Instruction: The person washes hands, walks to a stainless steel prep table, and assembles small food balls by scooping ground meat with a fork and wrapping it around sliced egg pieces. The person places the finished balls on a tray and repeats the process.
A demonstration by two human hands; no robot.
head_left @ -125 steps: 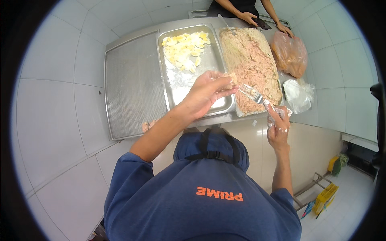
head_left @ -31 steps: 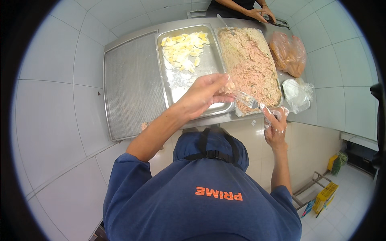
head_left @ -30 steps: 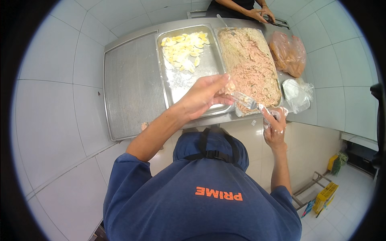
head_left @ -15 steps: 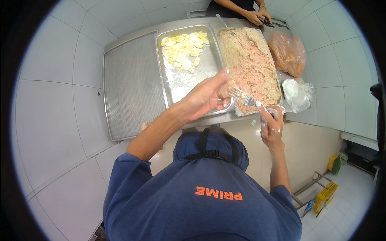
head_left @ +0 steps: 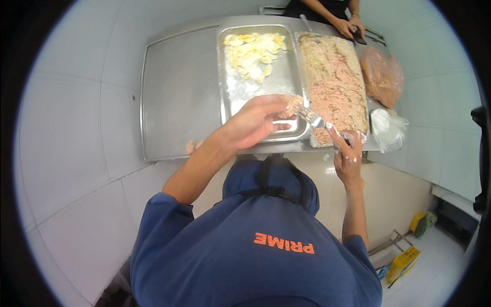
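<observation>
My left hand (head_left: 250, 123) cups a lump of pink minced meat (head_left: 292, 106) over the near right part of a steel tray (head_left: 223, 82). In my right hand (head_left: 349, 158), dusted with white powder, is a metal fork (head_left: 313, 118). Its tines rest against the lump in my left fingers. Egg wedges (head_left: 255, 48) lie on white powder at the far side of the steel tray. Beside that tray, to the right, a wide tray is filled with minced meat mix (head_left: 335, 77). A utensil handle (head_left: 305, 21) sticks out at its far left corner.
A large metal tray (head_left: 179, 92) lies at the left, with a small meat lump (head_left: 192, 147) by its near edge. To the right sit an orange-brown plastic bag (head_left: 381, 77) and a white bag (head_left: 388, 128). Across the table, another person's hands (head_left: 353, 25) hold a dark object.
The whole view has shifted, so the table sits further right. My left hand has turned slightly, showing the lump nearer its fingertips. The fork still touches the meat.
</observation>
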